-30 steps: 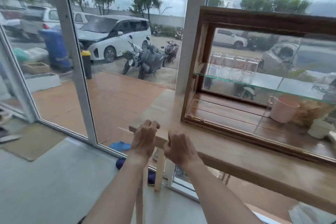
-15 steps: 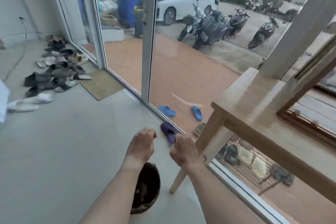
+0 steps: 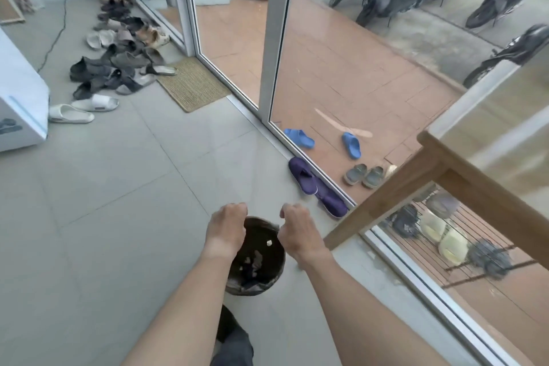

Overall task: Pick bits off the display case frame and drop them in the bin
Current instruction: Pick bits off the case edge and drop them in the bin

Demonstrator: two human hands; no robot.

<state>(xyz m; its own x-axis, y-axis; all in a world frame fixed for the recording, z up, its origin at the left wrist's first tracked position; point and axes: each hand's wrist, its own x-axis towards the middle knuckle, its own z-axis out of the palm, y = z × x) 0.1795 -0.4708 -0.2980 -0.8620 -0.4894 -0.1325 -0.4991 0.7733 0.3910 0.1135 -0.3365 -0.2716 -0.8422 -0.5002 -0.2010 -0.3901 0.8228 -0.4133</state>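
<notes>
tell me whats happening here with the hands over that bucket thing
A person is holding both hands over a small dark bin that stands on the grey tile floor by the glass wall. The left hand and the right hand are loosely curled at its rim, one on each side. A small pale bit shows between them over the bin's opening, apparently just dropped, and some scraps already lie inside. The corner of the wooden table is to the right.

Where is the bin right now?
In the head view the bin stands on the floor, low centre, below and between the left hand and right hand.
</notes>
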